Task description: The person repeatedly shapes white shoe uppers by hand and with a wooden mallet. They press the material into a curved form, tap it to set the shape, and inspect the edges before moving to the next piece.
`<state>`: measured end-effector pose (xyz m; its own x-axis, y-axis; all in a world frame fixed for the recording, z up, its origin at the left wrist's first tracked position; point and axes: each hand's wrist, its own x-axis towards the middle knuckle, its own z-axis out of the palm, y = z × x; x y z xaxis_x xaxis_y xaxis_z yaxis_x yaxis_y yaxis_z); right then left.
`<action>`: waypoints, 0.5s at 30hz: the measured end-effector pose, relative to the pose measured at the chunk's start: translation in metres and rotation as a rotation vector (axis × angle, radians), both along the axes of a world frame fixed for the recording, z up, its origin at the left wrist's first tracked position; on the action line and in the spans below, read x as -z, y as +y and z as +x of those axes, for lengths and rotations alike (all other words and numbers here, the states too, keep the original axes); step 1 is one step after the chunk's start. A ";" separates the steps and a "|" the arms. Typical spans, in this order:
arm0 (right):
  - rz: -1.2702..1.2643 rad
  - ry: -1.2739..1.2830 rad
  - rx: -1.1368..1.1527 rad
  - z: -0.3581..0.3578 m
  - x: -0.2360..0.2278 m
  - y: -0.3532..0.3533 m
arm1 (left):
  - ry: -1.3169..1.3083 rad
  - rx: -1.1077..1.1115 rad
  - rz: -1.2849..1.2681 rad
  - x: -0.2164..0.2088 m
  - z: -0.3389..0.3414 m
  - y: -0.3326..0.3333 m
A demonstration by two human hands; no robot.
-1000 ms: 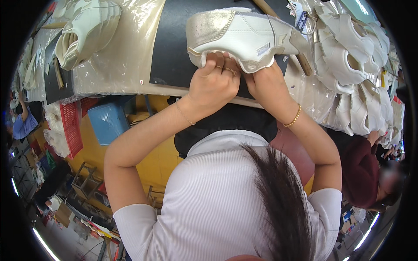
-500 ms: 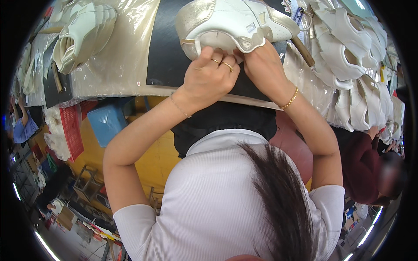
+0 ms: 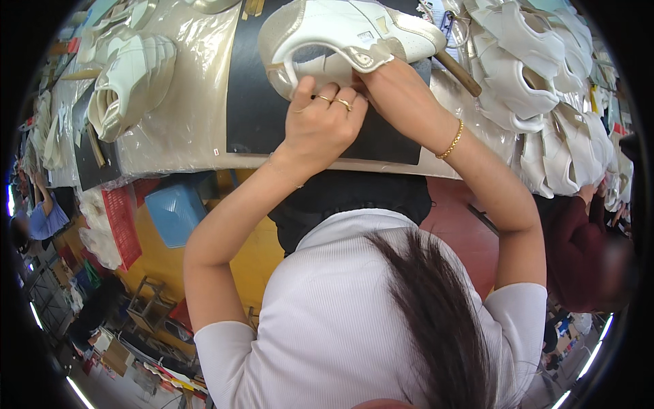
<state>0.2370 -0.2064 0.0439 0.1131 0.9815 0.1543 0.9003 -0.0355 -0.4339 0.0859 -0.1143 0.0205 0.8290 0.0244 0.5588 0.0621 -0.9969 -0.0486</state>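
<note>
A white shoe upper (image 3: pixel 334 31) with shiny gold-beige panels lies over the far part of a black mat (image 3: pixel 255 126), its opening facing me. My left hand (image 3: pixel 323 123), with rings on it, is closed on the near edge of the upper, fingers curled and thumb up. My right hand (image 3: pixel 402 95) grips the same edge just to the right, beside a rounded tab of the upper; its fingertips are hidden by the upper and by my left hand. A wooden handle (image 3: pixel 458 73) sticks out past the upper's right end.
Several white shoe uppers are piled at the right (image 3: pixel 524 95), and a nested stack of uppers (image 3: pixel 133 78) stands at the left. Plastic sheeting (image 3: pixel 194 102) covers the table. Below its left edge are a blue stool (image 3: pixel 175 215) and a red crate (image 3: pixel 121 228). Another person's maroon sleeve (image 3: pixel 579 238) shows at right.
The view has shifted a little. The upper sits slightly farther left in it, and its opening now shows a dark gap. Both hands keep their hold on the near edge.
</note>
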 end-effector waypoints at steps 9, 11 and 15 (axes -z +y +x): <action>0.205 0.489 -0.060 0.031 -0.055 0.006 | 0.223 -0.209 -1.373 -0.081 -0.006 0.040; 0.191 0.393 -0.086 0.018 -0.055 0.003 | 0.183 -0.169 -1.397 -0.085 -0.009 0.039; 0.148 0.561 -0.002 0.004 -0.042 0.006 | 0.209 -0.165 -1.427 -0.076 -0.015 0.034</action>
<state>0.2410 -0.2003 0.0862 0.2157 0.9544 0.2065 0.5311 0.0628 -0.8449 0.0706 -0.0806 0.0970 0.8235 0.5469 -0.1509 0.2950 -0.1855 0.9373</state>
